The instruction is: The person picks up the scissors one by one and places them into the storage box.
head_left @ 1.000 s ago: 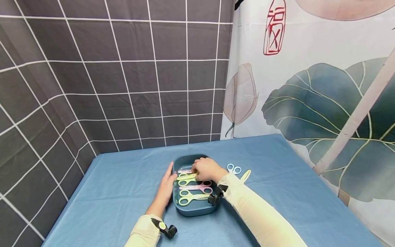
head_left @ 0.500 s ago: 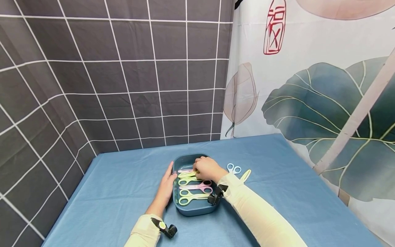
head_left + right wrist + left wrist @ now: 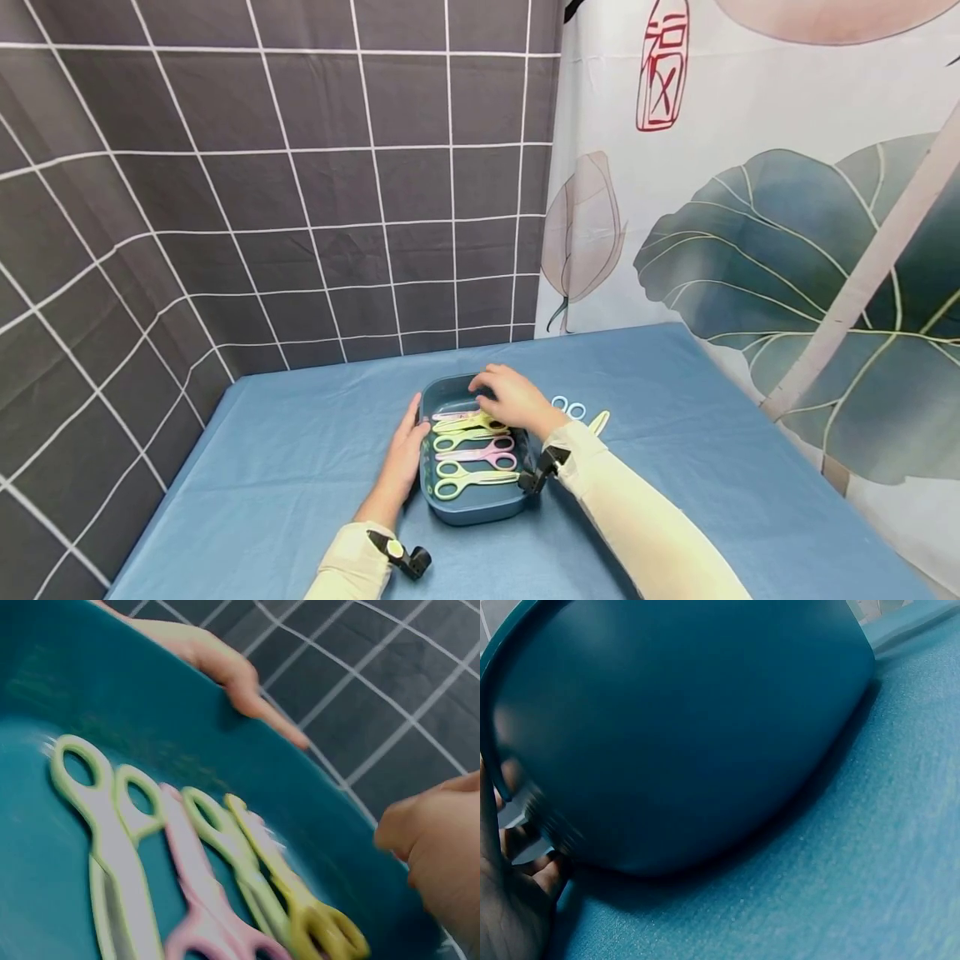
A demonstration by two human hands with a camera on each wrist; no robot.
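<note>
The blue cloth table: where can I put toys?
Blue cloth is bare left of the left hand and right of the pale green loop. Between is crowded: rectangular blue plastic tub holding pink, green and yellow scissors, light blue scissor handles, right hand.

Sleeves: cream | wrist cameras: black | left strap: pale round spot | hands: bare

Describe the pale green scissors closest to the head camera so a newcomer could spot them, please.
On the blue cloth stands a blue tray. Inside it, at the end closest to the head camera, lie the pale green scissors. In the head view, their loops point left, while those of the neighbouring pink scissors point right.
</note>
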